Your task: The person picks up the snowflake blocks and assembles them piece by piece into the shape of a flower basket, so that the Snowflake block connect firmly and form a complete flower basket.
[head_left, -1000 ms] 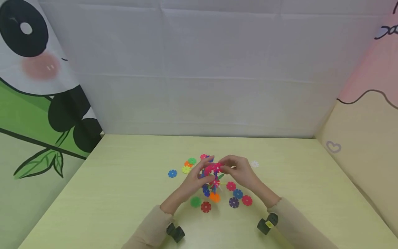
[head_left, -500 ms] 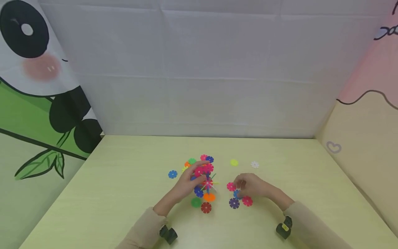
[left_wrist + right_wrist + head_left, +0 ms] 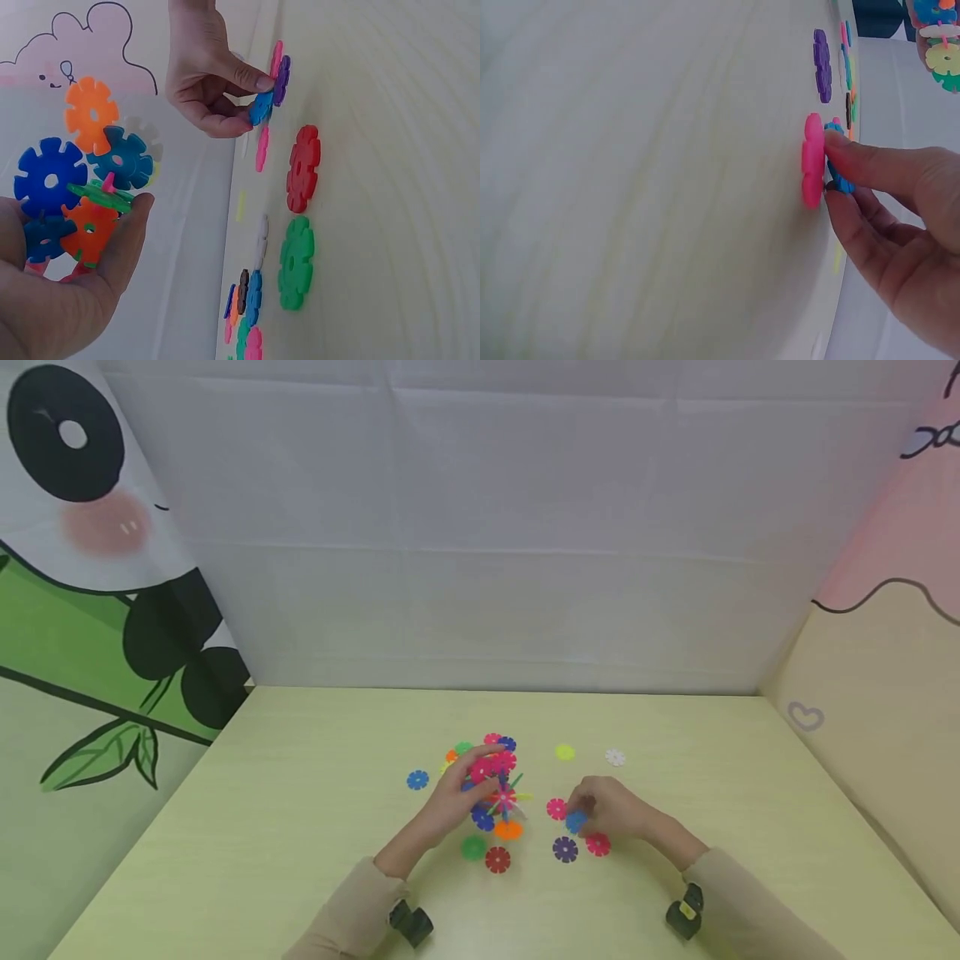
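Observation:
My left hand [image 3: 448,803] grips a cluster of interlocked plastic snowflake discs [image 3: 51,180], in blue, orange, green and pink. The cluster is raised off the table in the left wrist view. To the right, my right hand [image 3: 617,808] pinches a blue snowflake disc [image 3: 576,822] between thumb and fingertips, low over the table. Close around that hand lie a pink disc [image 3: 557,809], another pink disc [image 3: 813,160] and a purple disc [image 3: 566,849]. Part of the cluster is hidden behind my left fingers.
A green disc [image 3: 474,847] and a red disc [image 3: 497,860] lie on the table [image 3: 300,860] in front of the cluster. Behind are a yellow disc [image 3: 565,752] and a white disc [image 3: 615,757]. A blue disc [image 3: 417,780] lies at the left. A white backdrop [image 3: 480,610] closes the far edge.
My right hand has left the cluster, moved right and down, and picked up the blue disc. A yellow disc at the back has come into view. The left hand shifted slightly left with the cluster.

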The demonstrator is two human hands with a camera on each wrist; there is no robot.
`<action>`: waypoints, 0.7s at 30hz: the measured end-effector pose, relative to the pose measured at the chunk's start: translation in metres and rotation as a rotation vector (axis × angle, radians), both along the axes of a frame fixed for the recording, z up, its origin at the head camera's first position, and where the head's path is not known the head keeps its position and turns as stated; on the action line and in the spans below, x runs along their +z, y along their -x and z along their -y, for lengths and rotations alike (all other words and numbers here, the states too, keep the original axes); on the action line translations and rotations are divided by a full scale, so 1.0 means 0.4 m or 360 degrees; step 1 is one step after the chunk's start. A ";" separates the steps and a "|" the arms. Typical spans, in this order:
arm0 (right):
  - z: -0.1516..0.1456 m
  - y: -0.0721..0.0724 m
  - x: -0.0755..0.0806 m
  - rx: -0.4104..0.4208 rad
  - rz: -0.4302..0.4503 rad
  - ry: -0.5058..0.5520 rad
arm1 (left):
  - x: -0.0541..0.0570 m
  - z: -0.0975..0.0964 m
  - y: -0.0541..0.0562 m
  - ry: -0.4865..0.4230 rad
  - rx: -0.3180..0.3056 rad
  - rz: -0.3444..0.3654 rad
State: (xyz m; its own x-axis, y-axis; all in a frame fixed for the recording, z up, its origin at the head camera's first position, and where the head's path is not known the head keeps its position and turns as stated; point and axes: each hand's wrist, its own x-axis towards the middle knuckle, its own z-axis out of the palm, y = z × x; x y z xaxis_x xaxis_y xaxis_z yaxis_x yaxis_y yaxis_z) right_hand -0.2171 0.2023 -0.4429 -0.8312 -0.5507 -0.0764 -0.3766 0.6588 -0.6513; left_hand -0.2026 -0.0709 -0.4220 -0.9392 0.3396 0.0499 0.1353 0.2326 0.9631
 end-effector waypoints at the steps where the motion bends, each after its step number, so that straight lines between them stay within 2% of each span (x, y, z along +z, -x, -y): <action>1: 0.000 0.002 -0.001 -0.0014 -0.0016 0.0001 | 0.000 -0.001 -0.001 -0.0002 -0.0003 0.0000; 6: 0.002 0.006 0.002 -0.0059 -0.0118 0.0053 | -0.001 -0.010 -0.003 -0.0038 -0.0016 -0.0004; 10: 0.019 0.000 0.034 -0.0193 -0.0194 0.0256 | 0.001 -0.017 -0.006 -0.0057 -0.0005 0.0019; 15: 0.067 -0.019 0.111 -0.0462 -0.0091 0.0581 | 0.005 -0.022 -0.009 -0.0054 0.0010 0.0032; 18: 0.092 -0.024 0.142 -0.0510 -0.0046 0.0641 | 0.007 -0.023 -0.007 -0.0067 0.0002 0.0038; 21: 0.109 -0.021 0.156 -0.0518 -0.0066 0.0637 | 0.006 -0.022 -0.006 -0.0083 -0.0034 0.0043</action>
